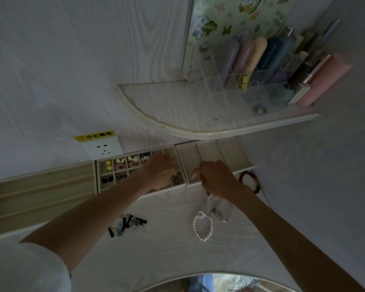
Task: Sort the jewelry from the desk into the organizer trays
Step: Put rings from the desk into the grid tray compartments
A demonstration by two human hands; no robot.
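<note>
My left hand reaches into the gridded tray, palm down, fingers curled over the right-hand cells; what it grips, if anything, I cannot tell, since the hand covers those cells. Small metal pieces peek out just beside it, too dim to name. My right hand hovers at the front edge of the long-slot tray, fingers pinched down on a beaded strand that trails onto the desk; the grip point itself is hidden under the knuckles. Both forearms stretch forward, bare, the left sleeve white. A pearl bracelet lies near the strand, a red bead bracelet is partly behind my right wrist, and a heap of dark-tagged earrings sits between my arms. A third tray stands left, cut by the frame.
</note>
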